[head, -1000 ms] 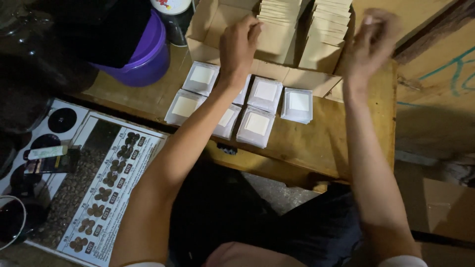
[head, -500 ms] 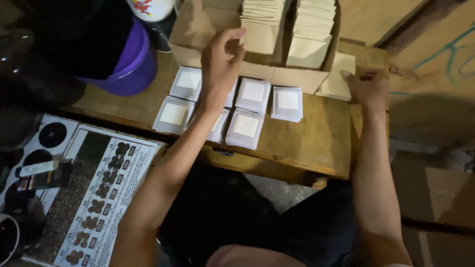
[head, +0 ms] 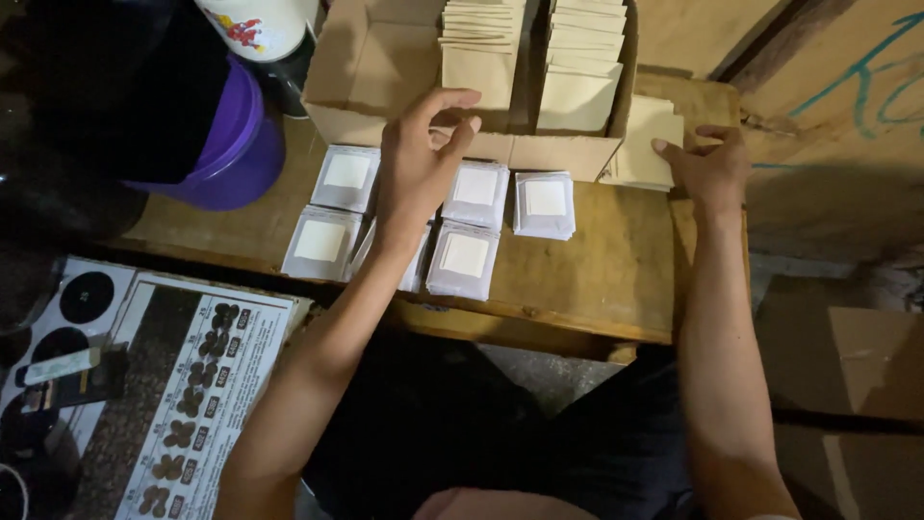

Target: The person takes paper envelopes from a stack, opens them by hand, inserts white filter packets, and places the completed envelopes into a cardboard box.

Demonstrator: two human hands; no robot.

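The wooden surface (head: 597,279) took up most of the shot, a plain plank bench with the person's dark-clad lap showing below its near edge. At the far side sat an open cardboard box (head: 371,67) packed with two upright rows of tan paper envelopes (head: 577,58). Off to the far left was a purple bucket (head: 245,154) with something black in it, and a white container (head: 260,24) just behind that. Down on the near left lay a printed chart (head: 192,385) with rows of small dark pictures, sitting lower than the bench.

In front of the box there were small white packets (head: 467,260) in clear sleeves, laid out in two rows, touching or nearly touching each other, with a short stack of them at the right end (head: 545,204).

The left hand (head: 419,159) hovered over the middle of those packets, up against the box's near wall, fingers spread loose and thumb apart, not gripping anything I could make out. The right hand (head: 707,164) lay flat with fingers apart, fingertips pressed on a loose pile of tan envelopes (head: 645,149) lying on the surface just right of the box, touching its corner.
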